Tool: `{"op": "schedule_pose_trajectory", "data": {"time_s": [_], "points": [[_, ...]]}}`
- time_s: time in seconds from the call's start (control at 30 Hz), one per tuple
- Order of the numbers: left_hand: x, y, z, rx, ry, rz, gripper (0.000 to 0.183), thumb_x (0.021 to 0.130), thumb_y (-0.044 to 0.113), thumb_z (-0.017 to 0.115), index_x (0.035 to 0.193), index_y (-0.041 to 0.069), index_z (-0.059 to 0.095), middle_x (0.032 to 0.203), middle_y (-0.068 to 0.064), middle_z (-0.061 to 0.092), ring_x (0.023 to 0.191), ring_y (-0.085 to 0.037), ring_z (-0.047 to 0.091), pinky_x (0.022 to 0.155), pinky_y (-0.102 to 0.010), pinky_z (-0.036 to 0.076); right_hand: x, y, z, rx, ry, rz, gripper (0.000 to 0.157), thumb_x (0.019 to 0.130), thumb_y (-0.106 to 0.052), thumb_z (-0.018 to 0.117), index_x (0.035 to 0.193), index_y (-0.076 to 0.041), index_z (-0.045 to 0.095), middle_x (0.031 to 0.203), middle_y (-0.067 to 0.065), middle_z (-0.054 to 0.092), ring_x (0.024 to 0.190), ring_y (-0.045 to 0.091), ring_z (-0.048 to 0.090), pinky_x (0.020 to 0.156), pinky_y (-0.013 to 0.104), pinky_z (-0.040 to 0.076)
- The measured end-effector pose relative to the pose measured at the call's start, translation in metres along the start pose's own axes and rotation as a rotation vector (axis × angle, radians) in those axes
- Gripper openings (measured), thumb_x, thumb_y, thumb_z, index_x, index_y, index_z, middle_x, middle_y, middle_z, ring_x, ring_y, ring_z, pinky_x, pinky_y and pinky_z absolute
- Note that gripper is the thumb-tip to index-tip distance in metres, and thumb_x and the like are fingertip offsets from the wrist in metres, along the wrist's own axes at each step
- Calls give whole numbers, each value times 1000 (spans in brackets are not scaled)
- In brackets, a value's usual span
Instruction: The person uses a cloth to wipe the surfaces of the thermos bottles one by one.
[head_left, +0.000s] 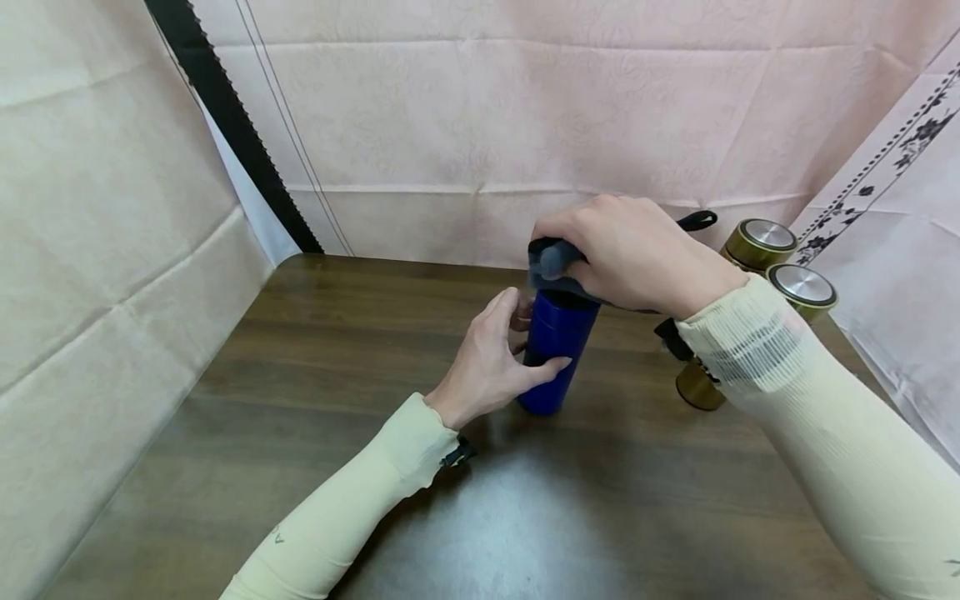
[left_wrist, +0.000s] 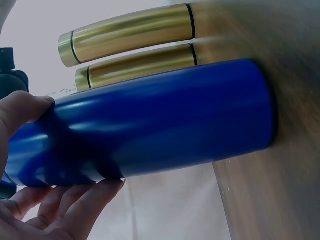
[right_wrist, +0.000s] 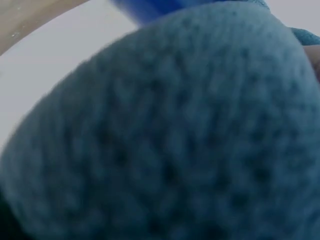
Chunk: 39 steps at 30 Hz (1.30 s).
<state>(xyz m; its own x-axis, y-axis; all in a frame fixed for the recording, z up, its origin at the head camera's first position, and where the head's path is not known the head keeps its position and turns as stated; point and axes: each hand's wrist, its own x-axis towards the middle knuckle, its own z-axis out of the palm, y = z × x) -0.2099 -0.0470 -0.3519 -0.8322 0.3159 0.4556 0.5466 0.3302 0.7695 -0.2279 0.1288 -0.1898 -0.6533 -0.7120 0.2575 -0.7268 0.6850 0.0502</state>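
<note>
A blue tumbler [head_left: 557,342] stands on the table with a slight tilt in the head view. My left hand [head_left: 491,358] holds it from the left, thumb on the near side and fingers behind. In the left wrist view, the thumb and fingertips press opposite sides of the tumbler's smooth wall [left_wrist: 165,120]. Over its top, my right hand [head_left: 626,250] grips a blue-grey cloth [head_left: 551,267], which hides the tumbler's mouth. The fuzzy cloth [right_wrist: 170,130] fills most of the right wrist view, with a blurred strip of blue behind it.
Two gold bottles with silver lids, one farther back [head_left: 761,242] and one nearer [head_left: 802,287], stand at the right, partly behind my right forearm. A black loop [head_left: 697,221] shows beyond my right hand. Pale cloth [head_left: 480,108] hangs along the wooden table's [head_left: 300,417] far edge.
</note>
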Motion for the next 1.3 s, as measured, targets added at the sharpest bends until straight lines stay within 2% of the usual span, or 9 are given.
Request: {"op": "schedule_pose_trajectory", "data": {"time_s": [0.2, 0.33, 0.47, 0.57, 0.77, 0.93, 1.17, 1.3], "points": [[1, 0, -1, 60, 19, 28, 51, 79, 28, 88, 113, 14, 53, 112, 2, 60, 100, -10, 62, 88, -31, 60, -1, 7, 1, 2, -6, 70, 12, 93, -13, 72, 98, -24, 69, 92, -5, 72, 84, 24, 67, 71, 54, 55], [1, 0, -1, 37, 16, -2, 51, 79, 28, 89, 113, 15, 54, 112, 3, 60, 99, -11, 63, 83, -29, 61, -6, 14, 3, 5, 4, 77, 11, 94, -14, 73, 96, -24, 68, 88, -6, 69, 79, 21, 62, 70, 46, 53], [1, -1, 0, 25, 12, -25, 52, 79, 28, 89, 114, 15, 53, 114, 3, 60, 99, -11, 64, 82, -30, 62, -16, 19, 4, -7, 50, 21, 15, 91, -10, 74, 94, -24, 68, 84, -8, 68, 73, 18, 58, 66, 38, 47], [1, -1, 0, 27, 11, -29, 53, 78, 29, 89, 115, 15, 54, 114, 2, 60, 99, -11, 64, 83, -30, 61, -23, 20, 3, -24, 79, -16, 19, 89, -8, 76, 92, -25, 67, 82, -11, 66, 70, 16, 55, 63, 36, 45], [1, 0, 0, 32, 15, -35, 53, 77, 27, 90, 115, 15, 54, 113, 3, 60, 99, -11, 64, 83, -28, 60, -33, 14, -1, -27, 75, -56, 25, 85, -5, 78, 96, -25, 68, 86, -11, 66, 75, 13, 59, 70, 41, 52], [1, 1, 0, 11, 2, -62, 53, 77, 24, 90, 115, 15, 53, 113, 3, 59, 99, -12, 63, 81, -31, 62, -41, 4, -3, -39, 82, -116, 29, 81, -3, 81, 98, -22, 69, 86, -10, 64, 73, 11, 57, 68, 37, 52], [1, 4, 0, -19, -20, -58, 50, 80, 24, 88, 115, 16, 52, 114, 2, 57, 100, -13, 64, 82, -29, 62, -36, -5, -1, -67, 86, -193, 37, 77, 2, 77, 105, -20, 69, 92, -7, 69, 82, 13, 65, 73, 40, 56], [0, 3, 0, 6, -9, -44, 51, 80, 24, 88, 114, 15, 52, 114, 2, 57, 100, -12, 64, 82, -29, 61, -28, -9, 2, -79, 90, -196, 35, 77, 2, 75, 102, -21, 67, 88, -7, 67, 77, 15, 63, 68, 41, 54]]}}
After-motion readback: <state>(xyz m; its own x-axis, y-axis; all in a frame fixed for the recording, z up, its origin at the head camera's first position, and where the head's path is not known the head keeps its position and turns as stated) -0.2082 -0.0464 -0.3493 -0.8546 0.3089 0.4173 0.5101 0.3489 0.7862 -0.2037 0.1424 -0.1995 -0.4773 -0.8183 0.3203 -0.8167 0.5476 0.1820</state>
